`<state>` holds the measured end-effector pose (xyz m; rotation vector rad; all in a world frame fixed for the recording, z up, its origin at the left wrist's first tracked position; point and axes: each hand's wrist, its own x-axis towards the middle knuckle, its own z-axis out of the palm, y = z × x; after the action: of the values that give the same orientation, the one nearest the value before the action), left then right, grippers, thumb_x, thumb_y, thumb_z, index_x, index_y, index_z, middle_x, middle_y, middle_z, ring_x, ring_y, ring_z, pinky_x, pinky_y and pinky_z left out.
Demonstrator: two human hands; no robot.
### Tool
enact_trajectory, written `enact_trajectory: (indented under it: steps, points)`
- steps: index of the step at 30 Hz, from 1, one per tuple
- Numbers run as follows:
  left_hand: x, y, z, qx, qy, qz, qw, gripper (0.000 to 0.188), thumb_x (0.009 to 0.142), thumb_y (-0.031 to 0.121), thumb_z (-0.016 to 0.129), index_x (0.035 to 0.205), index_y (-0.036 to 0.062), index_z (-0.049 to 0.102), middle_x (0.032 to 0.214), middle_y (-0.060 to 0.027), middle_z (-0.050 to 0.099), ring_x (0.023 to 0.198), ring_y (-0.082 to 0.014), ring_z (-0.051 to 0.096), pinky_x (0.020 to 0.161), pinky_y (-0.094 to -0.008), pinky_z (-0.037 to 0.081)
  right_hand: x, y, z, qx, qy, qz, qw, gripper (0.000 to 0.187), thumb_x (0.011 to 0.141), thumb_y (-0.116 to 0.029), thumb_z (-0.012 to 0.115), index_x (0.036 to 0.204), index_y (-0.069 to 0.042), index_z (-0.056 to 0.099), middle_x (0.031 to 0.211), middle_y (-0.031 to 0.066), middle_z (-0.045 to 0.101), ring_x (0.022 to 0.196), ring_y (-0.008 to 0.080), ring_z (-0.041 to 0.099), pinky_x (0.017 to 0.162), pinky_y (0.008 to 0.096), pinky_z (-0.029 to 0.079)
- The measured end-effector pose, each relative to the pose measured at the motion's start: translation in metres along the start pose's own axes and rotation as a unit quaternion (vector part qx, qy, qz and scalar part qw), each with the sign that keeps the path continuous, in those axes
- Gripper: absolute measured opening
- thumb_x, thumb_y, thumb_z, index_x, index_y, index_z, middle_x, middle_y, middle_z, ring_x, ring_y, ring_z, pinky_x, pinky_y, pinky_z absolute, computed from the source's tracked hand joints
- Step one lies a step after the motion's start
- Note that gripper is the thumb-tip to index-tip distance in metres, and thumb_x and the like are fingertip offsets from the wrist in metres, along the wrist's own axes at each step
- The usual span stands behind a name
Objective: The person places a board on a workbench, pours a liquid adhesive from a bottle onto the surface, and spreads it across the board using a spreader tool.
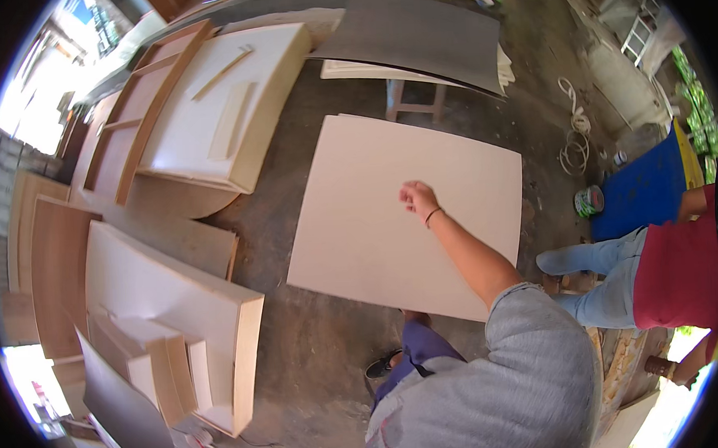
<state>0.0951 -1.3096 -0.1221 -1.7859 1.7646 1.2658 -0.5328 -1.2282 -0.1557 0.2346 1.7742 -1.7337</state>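
Observation:
My right hand (419, 199) is above the middle of a large, pale, flat board (368, 240), with a thin dark band on the wrist. Its fingers are curled together; whatever they may hold is too small or hidden to name. Whether the hand touches the board or hovers over it, I cannot tell. The edge of another sheet shows at the board's far side. My left hand is out of sight.
Beyond the board, a dark sheet (415, 37) lies over pale panels on a stand. White box-like panels (169, 272) and a wooden frame (161, 96) are at the left. At the right, a person in a red shirt (681, 266) stands beside a blue panel (638, 184) and a paint can (589, 201).

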Motion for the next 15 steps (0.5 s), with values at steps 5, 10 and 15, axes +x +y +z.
enact_trajectory:
  steps: [5,10,15]
  points:
    - [0.037,0.091,0.015,0.087,-0.037,0.01,0.995,0.041,0.088,0.035,0.048,0.109,0.0003,0.057,0.107,-0.0171,0.058,0.099,-0.0241,0.054,0.087,-0.0365,0.041,0.133,-0.052,-0.086,0.325,0.071,0.023,0.943,0.047,0.082,-0.042,0.061,0.107,-0.006,0.045,0.085,0.007,0.059,0.078,0.0161,0.059,0.064,0.0297,0.047]
    - [0.06,0.156,0.014,0.137,-0.042,-0.011,0.99,0.04,0.088,0.034,0.05,0.107,0.0003,0.058,0.105,-0.0167,0.059,0.097,-0.0234,0.054,0.085,-0.0363,0.041,0.246,-0.094,-0.144,0.415,0.109,-0.044,0.902,0.093,0.071,-0.052,0.07,0.129,0.002,0.023,0.086,0.0144,0.057,0.078,0.0253,0.06,0.074,0.0375,0.051]
    - [0.058,0.187,0.018,0.151,-0.025,-0.04,0.987,0.039,0.087,0.034,0.052,0.104,0.0004,0.059,0.102,-0.0162,0.06,0.094,-0.0227,0.055,0.083,-0.0361,0.042,0.319,-0.152,-0.151,0.459,0.184,-0.088,0.865,0.096,0.071,-0.049,0.071,0.132,0.003,0.019,0.092,0.0203,0.052,0.087,0.0296,0.057,0.083,0.0442,0.051]
